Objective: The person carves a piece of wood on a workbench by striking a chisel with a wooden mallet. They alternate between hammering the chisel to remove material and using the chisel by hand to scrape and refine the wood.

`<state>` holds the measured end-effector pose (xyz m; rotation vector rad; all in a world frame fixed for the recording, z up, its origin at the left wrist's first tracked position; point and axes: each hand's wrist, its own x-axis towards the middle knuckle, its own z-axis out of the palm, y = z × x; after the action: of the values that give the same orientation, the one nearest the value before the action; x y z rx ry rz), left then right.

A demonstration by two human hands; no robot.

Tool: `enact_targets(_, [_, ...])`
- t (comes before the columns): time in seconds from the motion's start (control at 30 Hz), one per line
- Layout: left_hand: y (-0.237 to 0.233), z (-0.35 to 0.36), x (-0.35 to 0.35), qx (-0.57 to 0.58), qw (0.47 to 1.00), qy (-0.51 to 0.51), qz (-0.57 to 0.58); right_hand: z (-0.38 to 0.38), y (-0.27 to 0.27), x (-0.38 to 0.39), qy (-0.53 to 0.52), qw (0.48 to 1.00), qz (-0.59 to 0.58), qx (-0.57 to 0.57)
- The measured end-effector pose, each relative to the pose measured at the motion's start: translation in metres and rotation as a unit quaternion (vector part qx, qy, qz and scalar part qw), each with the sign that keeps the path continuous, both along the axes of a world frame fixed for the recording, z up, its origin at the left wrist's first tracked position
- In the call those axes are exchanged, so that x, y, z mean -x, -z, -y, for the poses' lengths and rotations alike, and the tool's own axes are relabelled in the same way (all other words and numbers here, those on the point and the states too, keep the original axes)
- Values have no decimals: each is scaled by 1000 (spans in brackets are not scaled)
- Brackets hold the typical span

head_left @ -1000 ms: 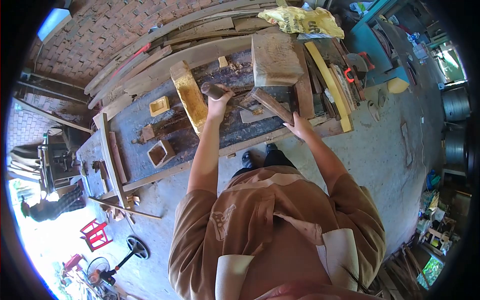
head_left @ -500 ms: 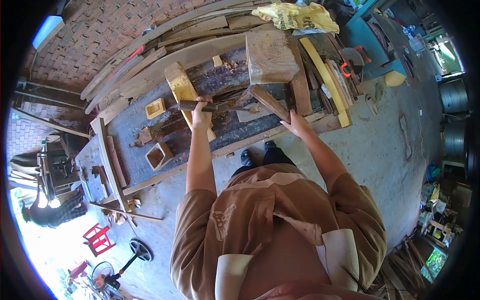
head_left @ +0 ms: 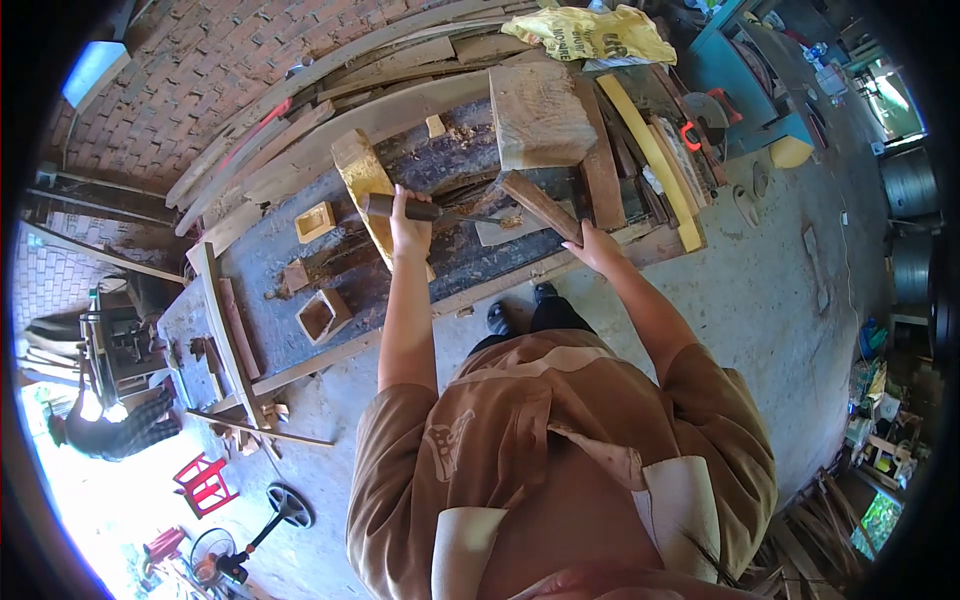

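Observation:
My left hand (head_left: 409,222) is wrapped round the dark wooden handle of a chisel (head_left: 378,205), whose thin metal blade points right over the workbench (head_left: 460,275). Beneath that hand lies a yellowish wooden block (head_left: 361,175). My right hand (head_left: 597,248) grips the lower end of a flat brown wooden bar (head_left: 540,206), which slants up and left toward the blade's side. A large rough wooden block (head_left: 541,118) stands just beyond the bar. Two small hollow wooden boxes, one pale (head_left: 315,222) and one browner (head_left: 323,316), sit on the left part of the bench.
Long planks (head_left: 400,60) lie along the brick wall, with a yellow sack (head_left: 597,35) at their right end. A curved yellow strip (head_left: 650,160) lies on the bench's right. A red stool (head_left: 206,485) and a fan (head_left: 213,556) stand lower left. Another person (head_left: 115,430) is at far left.
The view has shifted slightly, so the bench's left part and the floor items appear a little further right. Both hands keep their holds, and the chisel handle is tilted slightly differently.

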<state>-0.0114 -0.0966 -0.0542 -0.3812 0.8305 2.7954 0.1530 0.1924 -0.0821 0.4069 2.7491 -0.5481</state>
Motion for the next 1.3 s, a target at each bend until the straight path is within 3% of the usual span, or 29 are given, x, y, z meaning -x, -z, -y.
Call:
enact_targets(0.47, [-32, -37, 5, 155, 969, 31, -192, -2, -1, 0, 4, 1000, 9, 16])
enact_targets(0.83, [-16, -58, 10, 220, 916, 75, -328, 1, -5, 1, 15, 1000, -4, 21])
enact_targets(0.97, [-25, -62, 9, 334, 892, 105, -285, 2, -3, 1, 18, 1000, -10, 17])
enact_targets(1.03, [-48, -72, 0, 395, 893, 76, -203, 1, -2, 2, 21, 1000, 4, 21])
enact_targets(1.3, [-60, -85, -4, 371, 889, 100, -248, 1, -3, 1, 26, 999, 8, 26])
